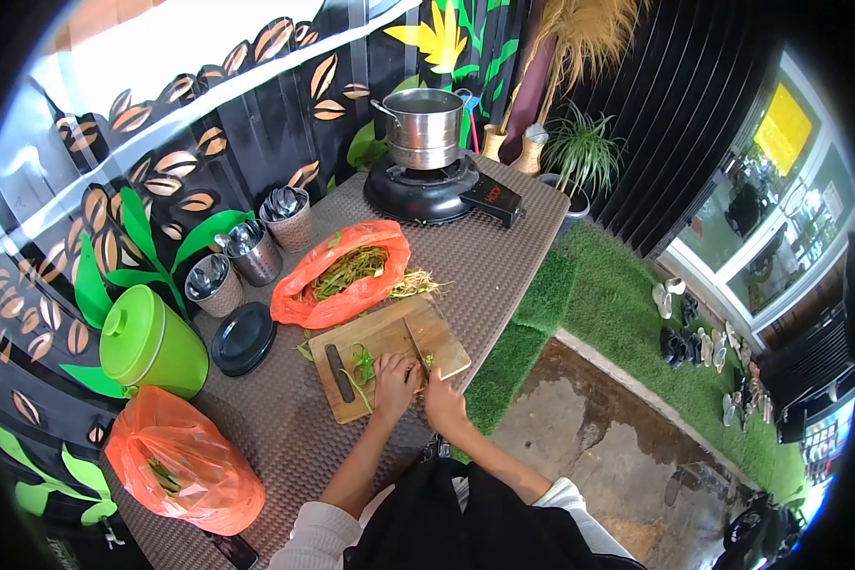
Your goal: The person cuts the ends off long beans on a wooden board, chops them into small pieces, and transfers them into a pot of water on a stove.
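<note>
A wooden cutting board point(389, 332) with a dark handle slot lies near the table's edge. My right hand point(444, 403) is closed round the handle of a knife point(413, 335), whose blade points away from me over the board. Beside the blade, my left hand point(395, 380) presses down on the board with bent fingers, holding green stems that are mostly hidden under it. Cut green leaves point(362, 361) lie left of that hand, and small green bits point(429, 361) sit by the knife. Just beyond the board stands an opened orange plastic bag point(294, 302) full of green stems.
A steel pot point(426, 133) stands on a black portable stove point(399, 195) at the table's far end. Along the wall are several cutlery cups point(285, 220), a black lid point(244, 339) and a lime-green bucket point(157, 347). A tied orange bag point(185, 465) sits at the near left.
</note>
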`<state>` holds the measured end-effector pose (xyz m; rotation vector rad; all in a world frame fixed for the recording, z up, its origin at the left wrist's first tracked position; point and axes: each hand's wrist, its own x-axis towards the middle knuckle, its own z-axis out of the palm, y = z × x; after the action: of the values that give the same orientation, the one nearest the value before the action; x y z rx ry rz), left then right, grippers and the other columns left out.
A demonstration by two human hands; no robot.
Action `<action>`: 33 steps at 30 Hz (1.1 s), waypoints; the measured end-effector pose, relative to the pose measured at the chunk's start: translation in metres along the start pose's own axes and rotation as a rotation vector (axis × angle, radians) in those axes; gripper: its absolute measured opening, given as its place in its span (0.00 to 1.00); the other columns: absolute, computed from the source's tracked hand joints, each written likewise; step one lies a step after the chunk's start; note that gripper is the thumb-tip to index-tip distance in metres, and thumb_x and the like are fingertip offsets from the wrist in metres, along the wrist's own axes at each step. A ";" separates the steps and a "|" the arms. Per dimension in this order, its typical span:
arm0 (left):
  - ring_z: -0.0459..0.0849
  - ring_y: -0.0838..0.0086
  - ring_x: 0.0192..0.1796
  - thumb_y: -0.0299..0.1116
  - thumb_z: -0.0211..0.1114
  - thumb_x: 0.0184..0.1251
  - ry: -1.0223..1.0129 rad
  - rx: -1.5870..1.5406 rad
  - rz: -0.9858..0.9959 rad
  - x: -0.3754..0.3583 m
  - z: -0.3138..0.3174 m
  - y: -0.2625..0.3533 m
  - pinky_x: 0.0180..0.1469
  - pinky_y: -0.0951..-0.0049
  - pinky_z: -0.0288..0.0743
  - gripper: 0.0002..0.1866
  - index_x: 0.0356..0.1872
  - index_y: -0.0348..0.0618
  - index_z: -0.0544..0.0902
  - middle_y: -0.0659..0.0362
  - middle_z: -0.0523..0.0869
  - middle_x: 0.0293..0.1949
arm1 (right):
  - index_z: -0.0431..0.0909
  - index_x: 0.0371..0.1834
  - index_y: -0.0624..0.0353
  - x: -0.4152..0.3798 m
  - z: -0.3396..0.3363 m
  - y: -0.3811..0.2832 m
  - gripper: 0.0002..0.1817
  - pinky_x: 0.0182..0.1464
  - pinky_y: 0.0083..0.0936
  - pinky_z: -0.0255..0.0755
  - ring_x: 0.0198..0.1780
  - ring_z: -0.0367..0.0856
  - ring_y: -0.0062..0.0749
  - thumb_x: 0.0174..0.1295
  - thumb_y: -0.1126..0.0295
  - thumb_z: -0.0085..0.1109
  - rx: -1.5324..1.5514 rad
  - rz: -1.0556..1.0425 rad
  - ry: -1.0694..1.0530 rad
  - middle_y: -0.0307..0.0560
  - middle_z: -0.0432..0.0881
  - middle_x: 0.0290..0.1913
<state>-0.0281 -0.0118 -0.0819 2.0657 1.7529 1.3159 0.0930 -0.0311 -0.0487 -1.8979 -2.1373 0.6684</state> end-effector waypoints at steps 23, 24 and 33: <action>0.72 0.57 0.46 0.28 0.62 0.60 -0.106 -0.070 -0.050 0.002 -0.003 -0.002 0.52 0.60 0.63 0.08 0.39 0.43 0.75 0.54 0.78 0.38 | 0.60 0.50 0.65 0.027 0.004 0.014 0.16 0.36 0.51 0.77 0.36 0.83 0.59 0.67 0.66 0.45 -0.017 -0.045 0.001 0.68 0.81 0.32; 0.72 0.57 0.46 0.28 0.62 0.60 -0.106 -0.071 -0.048 0.003 -0.003 0.000 0.52 0.60 0.63 0.08 0.39 0.43 0.75 0.54 0.78 0.38 | 0.60 0.50 0.64 0.024 -0.002 0.014 0.15 0.35 0.50 0.77 0.36 0.83 0.60 0.67 0.66 0.45 -0.014 -0.057 -0.016 0.68 0.81 0.32; 0.73 0.56 0.46 0.29 0.60 0.60 -0.116 -0.039 -0.084 0.003 -0.007 0.003 0.53 0.58 0.61 0.06 0.37 0.43 0.73 0.54 0.79 0.36 | 0.61 0.50 0.65 0.023 -0.001 0.001 0.18 0.38 0.46 0.79 0.38 0.84 0.58 0.60 0.71 0.53 -0.021 0.021 -0.068 0.66 0.82 0.34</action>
<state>-0.0304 -0.0134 -0.0744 1.9816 1.7311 1.1733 0.0911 -0.0083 -0.0514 -1.9372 -2.1767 0.7272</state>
